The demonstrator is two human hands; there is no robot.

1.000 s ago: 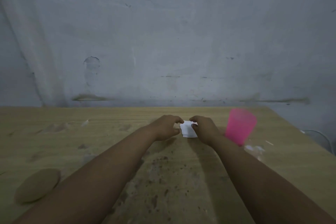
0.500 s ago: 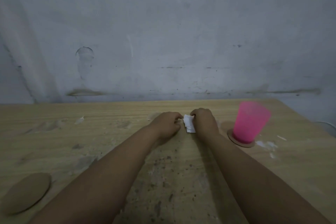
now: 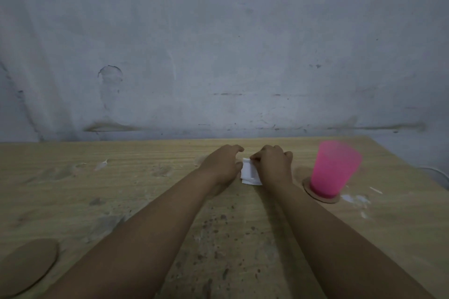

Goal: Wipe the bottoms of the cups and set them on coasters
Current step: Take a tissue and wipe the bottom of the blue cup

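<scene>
Both hands meet at the far middle of the wooden table (image 3: pixel 145 192). The right hand (image 3: pixel 273 164) pinches the top edge of a small folded white tissue (image 3: pixel 250 175) that lies on the table. The left hand (image 3: pixel 222 165) is curled just beside the tissue; whether it grips the tissue I cannot tell.

A pink cup (image 3: pixel 334 168) stands upright on a round brown coaster (image 3: pixel 320 195) at the right, near the right wrist but apart from it. The table's right edge runs close behind the cup. A second coaster (image 3: pixel 26 264) lies bare at the near left corner. Between the arms and the left coaster the table is open. No writing can be read on anything.
</scene>
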